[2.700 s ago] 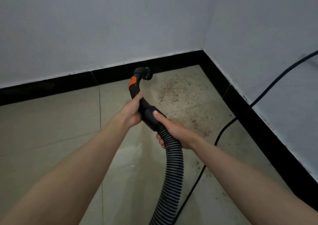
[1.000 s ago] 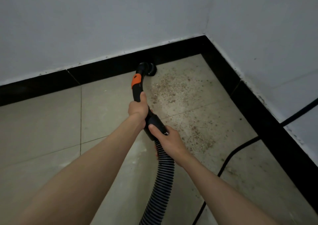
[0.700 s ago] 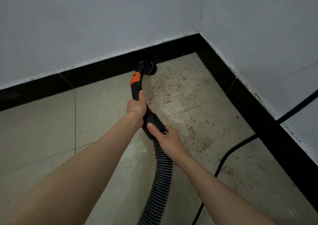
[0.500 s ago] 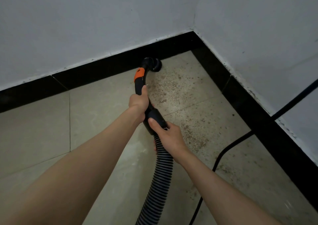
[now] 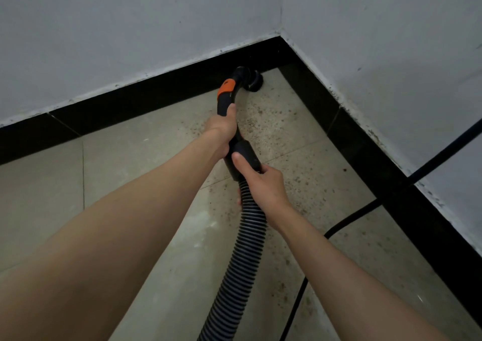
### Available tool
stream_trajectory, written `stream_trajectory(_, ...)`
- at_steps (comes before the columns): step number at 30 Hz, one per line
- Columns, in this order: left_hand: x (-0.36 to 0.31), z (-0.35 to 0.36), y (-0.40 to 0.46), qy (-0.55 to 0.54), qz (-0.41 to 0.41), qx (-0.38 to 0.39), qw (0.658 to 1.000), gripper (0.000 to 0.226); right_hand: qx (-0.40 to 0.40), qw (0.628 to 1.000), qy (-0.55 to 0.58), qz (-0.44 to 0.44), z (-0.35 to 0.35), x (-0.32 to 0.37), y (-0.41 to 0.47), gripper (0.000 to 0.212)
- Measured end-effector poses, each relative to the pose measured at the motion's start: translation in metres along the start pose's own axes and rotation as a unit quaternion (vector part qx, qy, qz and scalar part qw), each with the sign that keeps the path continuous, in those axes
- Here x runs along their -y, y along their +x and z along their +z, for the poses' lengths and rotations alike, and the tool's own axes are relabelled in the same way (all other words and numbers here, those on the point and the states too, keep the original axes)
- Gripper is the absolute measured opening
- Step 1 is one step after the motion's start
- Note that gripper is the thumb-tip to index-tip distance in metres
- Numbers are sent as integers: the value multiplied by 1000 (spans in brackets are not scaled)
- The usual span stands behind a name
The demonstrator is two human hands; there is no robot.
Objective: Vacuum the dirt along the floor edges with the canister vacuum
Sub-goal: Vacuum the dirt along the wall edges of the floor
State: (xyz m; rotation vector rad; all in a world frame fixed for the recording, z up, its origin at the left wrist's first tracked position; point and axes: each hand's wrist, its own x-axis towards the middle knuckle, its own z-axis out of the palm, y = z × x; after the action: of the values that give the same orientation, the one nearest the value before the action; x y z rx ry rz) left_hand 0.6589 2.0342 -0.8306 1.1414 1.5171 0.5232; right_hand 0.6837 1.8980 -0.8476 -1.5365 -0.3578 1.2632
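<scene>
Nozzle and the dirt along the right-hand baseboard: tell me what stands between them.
Nothing visible does. The nozzle sits by the back baseboard near the corner, and the speckled dirt lies on open tile. The black cord crosses the floor further back, nearer the person.

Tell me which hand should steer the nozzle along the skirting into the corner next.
Left, probably. The left hand grips the curved handle nearest the brush nozzle, which sits at the black skirting. The right hand holds the cuff and ribbed hose farther back, suited to feeding hose.

Ribbed plastic hose (image 5: 243, 257), glossy black skirting (image 5: 156, 95), matt tile floor (image 5: 130, 171).
</scene>
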Motion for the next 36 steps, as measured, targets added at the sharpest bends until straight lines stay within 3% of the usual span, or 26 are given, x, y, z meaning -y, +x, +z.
stream_trajectory(22,-25,34,8,23,-3,71,997,53,-47,998,-38,-12,-20,18,19,43)
stream_trajectory(29,-24,21,2,63,-10,83,994,38,-44,999,-20,-14,-5,18,-7,38)
stream_trajectory(36,-15,16,-18,78,-9,105,991,51,-57,998,-18,-2,-2,11,-32,44)
